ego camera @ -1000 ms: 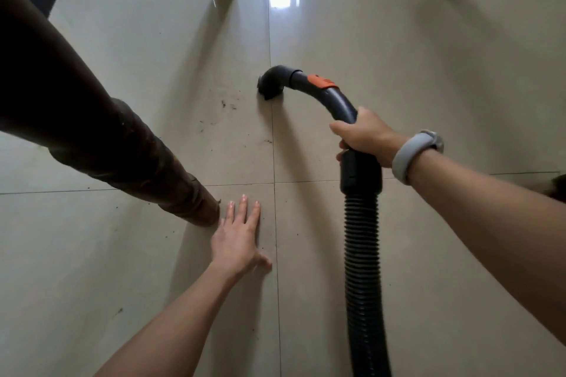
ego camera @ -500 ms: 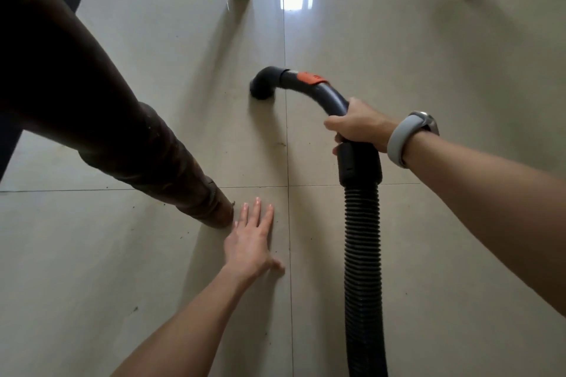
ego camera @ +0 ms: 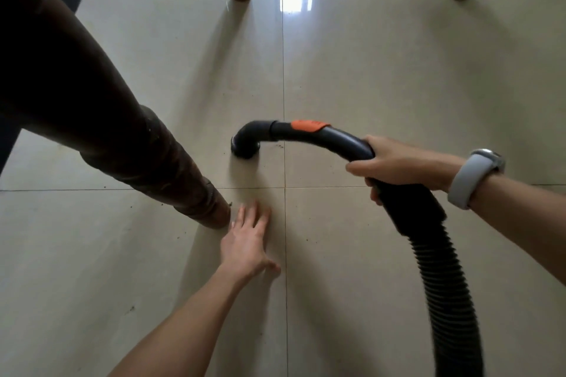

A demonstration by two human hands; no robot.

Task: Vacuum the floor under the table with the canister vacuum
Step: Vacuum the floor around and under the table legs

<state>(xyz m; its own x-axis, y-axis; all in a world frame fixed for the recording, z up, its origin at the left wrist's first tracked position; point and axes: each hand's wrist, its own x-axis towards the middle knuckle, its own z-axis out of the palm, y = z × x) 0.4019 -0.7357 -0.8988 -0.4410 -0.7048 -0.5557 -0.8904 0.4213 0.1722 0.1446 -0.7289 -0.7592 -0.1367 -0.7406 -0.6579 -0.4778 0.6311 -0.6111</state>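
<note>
Dark wood desk leg (ego camera: pixel 171 171) slants in from the left, foot on the pale tile floor (ego camera: pixel 382 64). Left hand (ego camera: pixel 246 243) just beside that foot, palm flat on the floor, fingers (ego camera: pixel 255 217) straight and close together, holding nothing. Nozzle (ego camera: pixel 245 144) mouth-down on the tile ahead of the left hand, well apart from it. Right hand (ego camera: pixel 395 164) grips the curved black hose handle (ego camera: pixel 337 139), fingers wrapped round it; hose (ego camera: pixel 444 281) trails down right. Crumbs (ego camera: pixel 278 147) lie beside the nozzle, more by the leg. Judged midway: near patch in progress, far tiles toward the back legs look mostly clean.
</note>
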